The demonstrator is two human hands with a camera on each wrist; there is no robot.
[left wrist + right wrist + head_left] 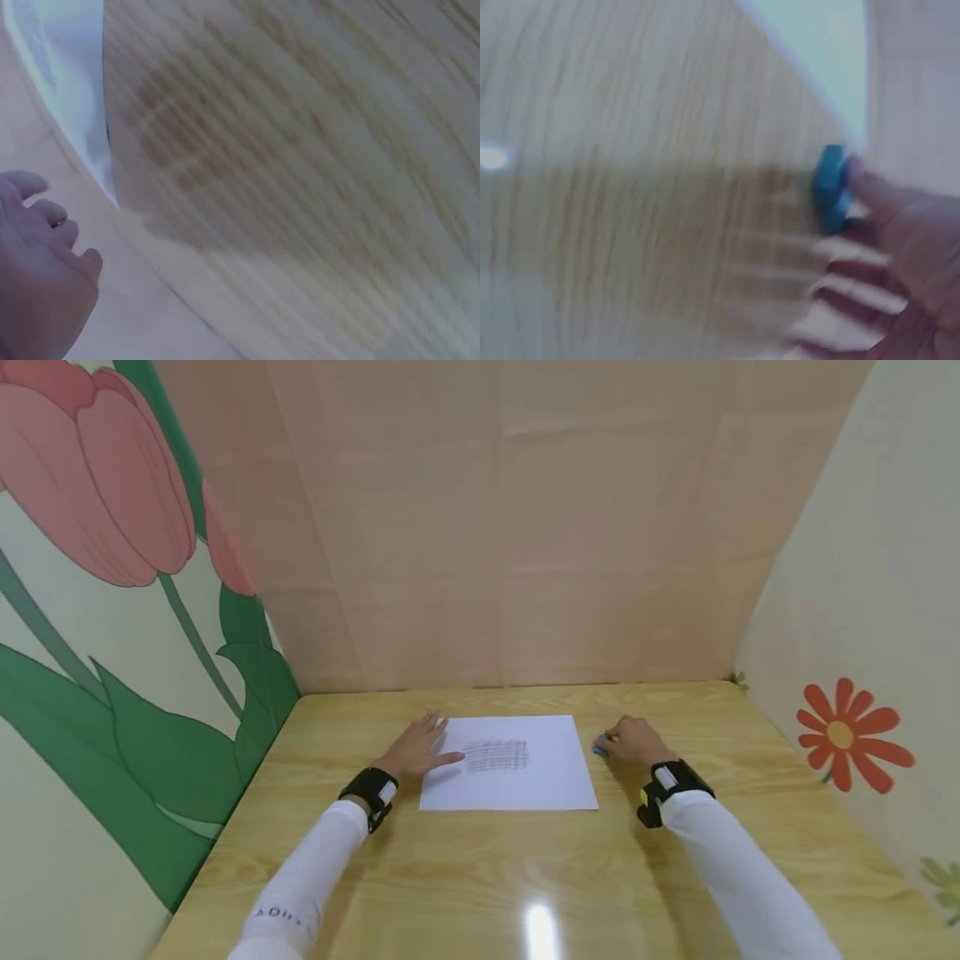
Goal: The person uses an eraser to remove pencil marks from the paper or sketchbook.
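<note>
The paper lies flat on the table, with a grey pencil grid in its middle. The left hand rests at the paper's 9 o'clock edge, fingers straight and spread, pressing it down. The right hand is at the paper's 3 o'clock (just beside the edge), its fingertips pinching a blue eraser on the table.
</note>
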